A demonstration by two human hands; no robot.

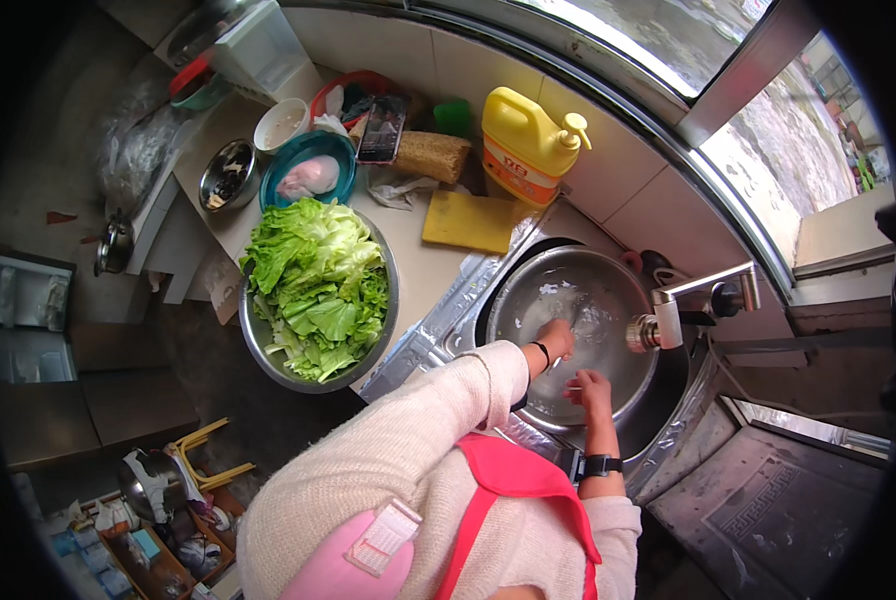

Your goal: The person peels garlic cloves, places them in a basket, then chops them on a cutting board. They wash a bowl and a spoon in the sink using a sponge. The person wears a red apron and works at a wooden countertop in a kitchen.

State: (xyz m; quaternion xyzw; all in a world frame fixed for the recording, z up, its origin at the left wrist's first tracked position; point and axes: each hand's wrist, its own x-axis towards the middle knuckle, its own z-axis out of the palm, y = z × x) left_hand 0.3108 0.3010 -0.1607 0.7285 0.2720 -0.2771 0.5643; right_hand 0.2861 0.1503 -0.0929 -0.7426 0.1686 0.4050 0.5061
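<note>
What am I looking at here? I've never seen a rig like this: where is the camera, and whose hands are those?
There is no machine. A person wears a fisheye camera on the head, looking down, so edges bend. The forearms are the wearer's own.

The left hand and right hand are over a metal basin of water, set in a sink beside a faucet. I cannot tell whether either holds anything.

On the counter to the left are leafy greens in a metal bowl, a teal bowl holding something pale pink, a phone, a yellow pump jug and a flat yellow cloth or sponge.
</note>
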